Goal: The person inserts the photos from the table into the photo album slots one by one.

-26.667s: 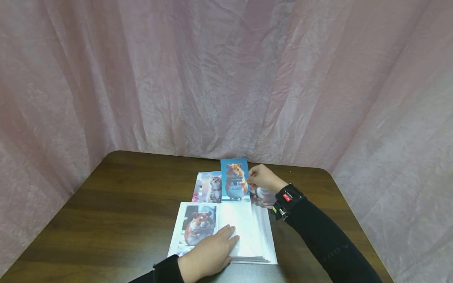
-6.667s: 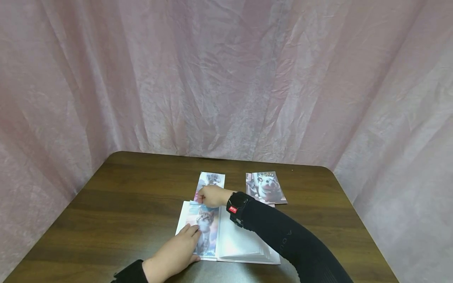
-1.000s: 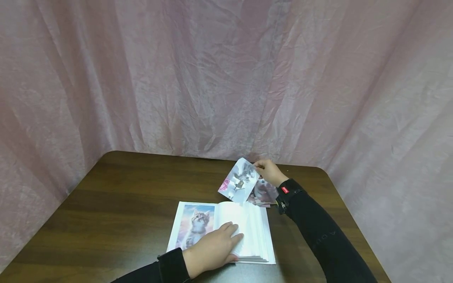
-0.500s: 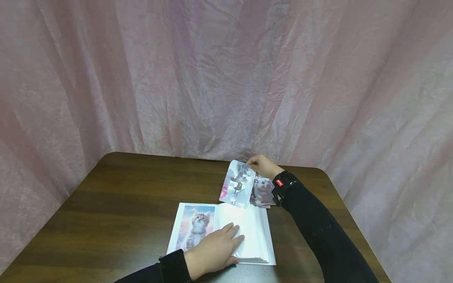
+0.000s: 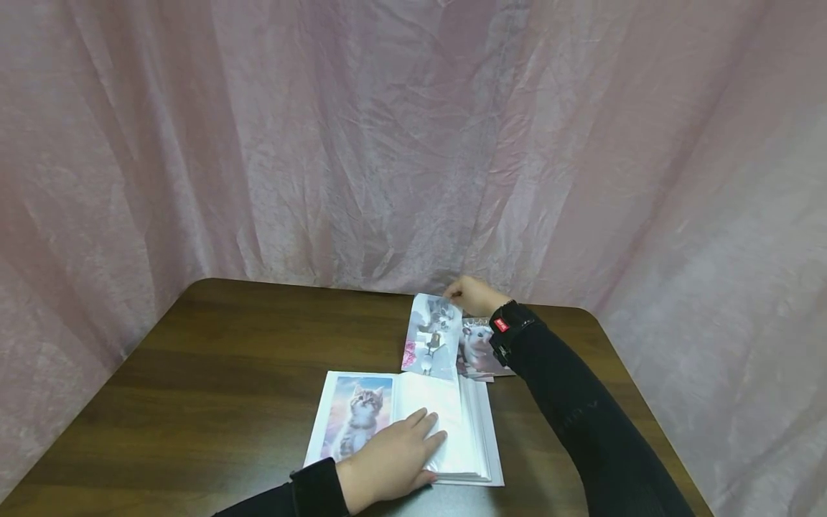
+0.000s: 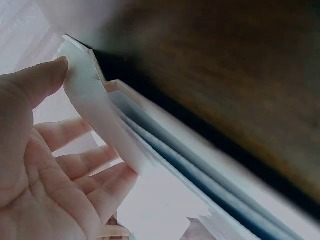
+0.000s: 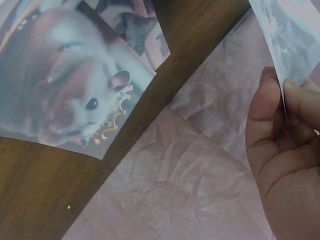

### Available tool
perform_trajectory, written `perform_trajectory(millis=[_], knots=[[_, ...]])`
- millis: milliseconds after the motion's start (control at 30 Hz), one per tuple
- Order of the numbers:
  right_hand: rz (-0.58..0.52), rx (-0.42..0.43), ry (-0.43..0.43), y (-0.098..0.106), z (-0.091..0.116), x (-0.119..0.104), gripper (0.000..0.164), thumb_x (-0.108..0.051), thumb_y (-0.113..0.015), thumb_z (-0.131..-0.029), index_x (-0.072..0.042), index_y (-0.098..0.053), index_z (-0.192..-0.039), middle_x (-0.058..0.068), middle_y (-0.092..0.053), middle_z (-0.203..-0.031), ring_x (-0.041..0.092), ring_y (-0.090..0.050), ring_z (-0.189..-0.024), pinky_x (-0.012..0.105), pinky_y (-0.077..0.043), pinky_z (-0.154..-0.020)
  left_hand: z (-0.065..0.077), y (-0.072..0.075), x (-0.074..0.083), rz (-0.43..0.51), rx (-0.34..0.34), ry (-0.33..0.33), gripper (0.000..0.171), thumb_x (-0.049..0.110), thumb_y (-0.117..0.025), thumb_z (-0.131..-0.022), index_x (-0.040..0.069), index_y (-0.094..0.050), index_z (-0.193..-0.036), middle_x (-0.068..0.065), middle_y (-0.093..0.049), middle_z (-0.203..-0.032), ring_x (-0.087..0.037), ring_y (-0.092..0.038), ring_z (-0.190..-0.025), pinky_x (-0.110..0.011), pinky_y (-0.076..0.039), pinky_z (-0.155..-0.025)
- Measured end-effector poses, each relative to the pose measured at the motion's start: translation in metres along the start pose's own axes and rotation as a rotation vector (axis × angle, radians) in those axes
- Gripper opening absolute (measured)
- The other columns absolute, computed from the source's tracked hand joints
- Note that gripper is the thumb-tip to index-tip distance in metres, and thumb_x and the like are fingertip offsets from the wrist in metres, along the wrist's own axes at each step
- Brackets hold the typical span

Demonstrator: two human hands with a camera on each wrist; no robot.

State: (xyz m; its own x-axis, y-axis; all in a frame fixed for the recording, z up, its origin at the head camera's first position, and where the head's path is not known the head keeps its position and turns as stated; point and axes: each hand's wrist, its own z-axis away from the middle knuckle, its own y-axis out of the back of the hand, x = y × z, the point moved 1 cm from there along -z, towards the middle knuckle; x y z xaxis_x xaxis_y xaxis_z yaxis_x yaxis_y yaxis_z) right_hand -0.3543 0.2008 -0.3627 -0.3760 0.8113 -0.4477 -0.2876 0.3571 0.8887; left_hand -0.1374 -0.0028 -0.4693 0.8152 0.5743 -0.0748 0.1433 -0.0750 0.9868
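Observation:
An open white photo album (image 5: 434, 403) lies near the table's front, a kitten photo (image 5: 357, 416) in its left page. My left hand (image 5: 390, 459) rests across the middle with extended fingers on the right page; in the left wrist view its thumb and fingertips touch the page at the album's edge (image 6: 107, 112). With thumb and fingers, my right hand (image 5: 477, 296) pinches the upper right corner of a pale photo (image 5: 429, 337) with a pink flower. This photo stands upright behind the right page, its lower edge overlapping the page's top edge. The right wrist view shows the pinched corner (image 7: 295, 45).
Right of the held photo lies a small pile of photos, topped by a crowned hamster picture (image 7: 70, 80), partly behind my right wrist in the head view. The brown wooden table (image 5: 226, 373) ends at a pink curtain (image 5: 362, 143).
Over the last second the held photo has swung from tilted to nearly straight and shifted slightly left, with its lower edge at the page top. The left hand has stayed on the album.

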Motion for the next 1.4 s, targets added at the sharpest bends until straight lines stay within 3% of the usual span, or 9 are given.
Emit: perform_trajectory(millis=[167,333,567,767,1000,1100,1400], knots=[[-0.002,-0.049,-0.008,0.004,-0.004,-0.007,0.027,0.002,-0.056,-0.099,0.002,-0.07,-0.122,0.02,-0.065,-0.128,0.023,-0.07,-0.086,0.026,-0.058,-0.069,0.001,-0.001,0.0,0.005,0.001,0.006,0.059,0.05,-0.068,-0.091,0.013,-0.062,-0.136,-0.012,-0.055,-0.142,-0.029,-0.051,-0.132,-0.033,-0.045,-0.106],[0.037,-0.102,-0.051,0.007,-0.006,-0.017,0.027,0.0,-0.057,-0.1,0.001,-0.07,-0.123,0.019,-0.063,-0.131,0.028,-0.069,-0.093,0.027,-0.056,-0.07,0.001,-0.001,0.001,0.014,0.002,0.009,0.059,0.05,-0.068,-0.091,0.014,-0.061,-0.137,-0.012,-0.054,-0.143,-0.029,-0.051,-0.133,-0.034,-0.044,-0.107],[0.141,-0.077,0.015,0.007,-0.01,-0.021,0.024,0.001,-0.057,-0.098,0.002,-0.074,-0.115,0.018,-0.069,-0.12,0.027,-0.067,-0.107,0.035,-0.055,-0.088,0.001,-0.001,0.001,0.005,0.012,0.001,0.059,0.051,-0.068,-0.091,0.014,-0.062,-0.137,-0.012,-0.054,-0.143,-0.029,-0.051,-0.133,-0.033,-0.045,-0.107],[0.178,-0.052,0.067,0.011,-0.005,-0.02,0.022,0.004,-0.057,-0.095,0.0,-0.078,-0.101,0.015,-0.072,-0.108,0.024,-0.065,-0.096,0.038,-0.054,-0.088,0.001,-0.002,0.001,-0.004,0.025,-0.003,0.058,0.05,-0.067,-0.092,0.013,-0.062,-0.136,-0.013,-0.055,-0.143,-0.029,-0.052,-0.133,-0.034,-0.045,-0.106],[0.138,-0.069,0.005,0.011,-0.002,-0.016,0.02,0.003,-0.06,-0.095,0.001,-0.075,-0.108,0.016,-0.07,-0.114,0.024,-0.063,-0.099,0.031,-0.055,-0.082,0.002,0.0,0.0,0.018,-0.011,0.01,0.059,0.049,-0.067,-0.093,0.013,-0.06,-0.138,-0.013,-0.053,-0.145,-0.028,-0.049,-0.135,-0.034,-0.044,-0.108],[0.162,-0.075,0.015,0.012,-0.004,-0.017,0.019,0.003,-0.061,-0.095,0.0,-0.076,-0.105,0.014,-0.07,-0.111,0.02,-0.062,-0.093,0.032,-0.054,-0.084,0.002,0.001,0.001,0.015,-0.005,0.008,0.059,0.049,-0.067,-0.092,0.012,-0.06,-0.138,-0.014,-0.053,-0.145,-0.029,-0.05,-0.135,-0.034,-0.043,-0.108],[0.242,-0.108,0.065,0.014,-0.009,-0.023,0.018,0.004,-0.06,-0.095,0.0,-0.069,-0.079,0.0,-0.053,-0.076,0.011,-0.043,-0.065,0.025,-0.038,-0.065,0.002,-0.002,0.002,0.006,0.02,-0.003,0.059,0.048,-0.069,-0.091,0.011,-0.061,-0.137,-0.014,-0.053,-0.144,-0.029,-0.051,-0.134,-0.034,-0.044,-0.108]])
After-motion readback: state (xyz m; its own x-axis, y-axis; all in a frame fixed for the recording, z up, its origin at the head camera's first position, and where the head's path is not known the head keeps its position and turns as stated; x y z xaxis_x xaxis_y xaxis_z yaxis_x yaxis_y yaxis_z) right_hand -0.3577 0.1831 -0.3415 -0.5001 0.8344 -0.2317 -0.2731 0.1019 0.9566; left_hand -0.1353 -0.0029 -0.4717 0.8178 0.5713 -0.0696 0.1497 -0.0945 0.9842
